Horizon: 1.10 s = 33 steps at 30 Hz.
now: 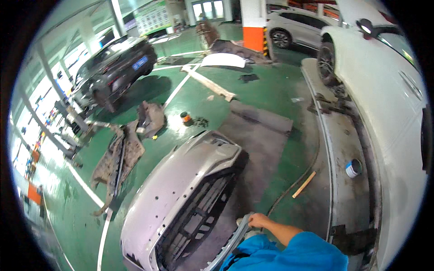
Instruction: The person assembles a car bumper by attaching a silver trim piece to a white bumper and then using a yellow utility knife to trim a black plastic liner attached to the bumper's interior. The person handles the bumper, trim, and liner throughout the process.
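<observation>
My right hand [257, 220] is closed around the upper end of a long, narrow grey trim strip [236, 237]. The strip slants down to the lower edge of the head view, beside my blue clothing. My left hand is out of sight. Just left of the strip lies a silver-grey car bumper [174, 187], curved side up, with several small dark holes along it. A black mesh grille [199, 219] fills its opening on the side toward me.
A white car [379, 86] stands on a lift platform [348, 144] at right, with a small can [353, 168] on it. A wooden stick [304, 184] and a hose [294, 185] lie nearby. Worn bumper parts [120, 156] lie left, beyond them a dark car [113, 67].
</observation>
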Each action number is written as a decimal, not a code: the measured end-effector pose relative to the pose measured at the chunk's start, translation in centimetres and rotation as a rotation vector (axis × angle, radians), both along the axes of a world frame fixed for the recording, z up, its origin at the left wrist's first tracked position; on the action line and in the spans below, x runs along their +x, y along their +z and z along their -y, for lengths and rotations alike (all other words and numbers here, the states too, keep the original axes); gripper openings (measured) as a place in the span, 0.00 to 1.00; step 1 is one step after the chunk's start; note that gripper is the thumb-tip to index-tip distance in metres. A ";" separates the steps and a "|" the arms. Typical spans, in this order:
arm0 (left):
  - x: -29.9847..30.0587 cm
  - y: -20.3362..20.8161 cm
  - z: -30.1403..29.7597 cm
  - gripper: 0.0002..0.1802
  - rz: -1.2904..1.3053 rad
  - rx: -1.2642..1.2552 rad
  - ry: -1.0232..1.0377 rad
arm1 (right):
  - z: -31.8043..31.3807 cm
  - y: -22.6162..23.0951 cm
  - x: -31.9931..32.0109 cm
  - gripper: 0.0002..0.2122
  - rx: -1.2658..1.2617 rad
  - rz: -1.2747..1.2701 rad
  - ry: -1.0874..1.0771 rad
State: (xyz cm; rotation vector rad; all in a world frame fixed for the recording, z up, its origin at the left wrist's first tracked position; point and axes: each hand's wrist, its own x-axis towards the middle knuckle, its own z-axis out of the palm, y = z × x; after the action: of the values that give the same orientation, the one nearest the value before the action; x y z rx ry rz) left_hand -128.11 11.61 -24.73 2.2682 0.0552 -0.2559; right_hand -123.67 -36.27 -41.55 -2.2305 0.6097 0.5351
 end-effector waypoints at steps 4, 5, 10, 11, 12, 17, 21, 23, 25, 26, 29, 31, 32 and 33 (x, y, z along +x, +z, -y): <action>-2.4 -8.9 -7.0 0.21 -0.291 -0.582 0.565 | -5.6 6.7 5.7 0.23 0.164 0.211 0.260; -2.2 -11.6 -8.4 0.21 -0.321 -0.685 0.624 | -6.7 7.4 6.6 0.25 0.060 0.215 0.391; -0.1 -8.3 -5.0 0.20 -0.024 -0.708 0.488 | -11.9 11.1 8.1 0.32 0.080 0.431 0.863; 0.1 -9.0 -6.0 0.12 -0.124 -0.937 0.692 | -13.3 12.5 8.5 0.32 0.069 0.459 0.943; 2.1 -2.9 -2.8 0.15 -0.292 -1.314 1.112 | -13.7 14.3 8.5 0.31 0.054 0.472 1.007; 3.4 1.3 -1.8 0.22 -0.216 -1.377 1.044 | -18.2 16.1 7.4 0.24 0.017 0.736 1.095; 4.9 4.9 1.2 0.13 -0.151 -1.276 0.823 | -19.1 17.1 7.5 0.19 -0.035 0.918 0.942; 5.5 6.5 1.9 0.16 -0.148 -1.444 0.900 | -18.8 18.6 8.7 0.18 -0.036 0.890 0.951; 6.0 8.7 2.5 0.17 -0.065 -1.445 0.754 | -18.6 20.5 10.5 0.16 -0.041 0.856 0.955; 6.1 9.4 2.8 0.19 -0.035 -1.422 0.764 | -18.6 21.4 11.3 0.15 -0.039 0.832 0.964; 6.0 11.4 3.5 0.31 0.086 -1.071 0.595 | -17.8 26.1 13.5 0.17 0.008 0.816 0.946; 4.4 12.3 3.2 0.28 0.066 -1.076 0.384 | -17.0 30.0 15.5 0.18 -0.026 0.667 0.992; 3.1 11.7 2.0 0.29 -0.010 -1.088 0.259 | -17.1 31.7 16.2 0.18 -0.058 0.576 1.019; 2.0 12.4 1.9 0.28 -0.129 -1.133 0.178 | -16.4 32.6 16.8 0.18 -0.073 0.562 1.009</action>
State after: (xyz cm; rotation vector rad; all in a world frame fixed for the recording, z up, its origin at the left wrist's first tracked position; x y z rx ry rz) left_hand -126.12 9.70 -12.28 1.1124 0.1383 -0.2481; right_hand -106.87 -19.91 -8.98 -2.4850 -0.8405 0.3112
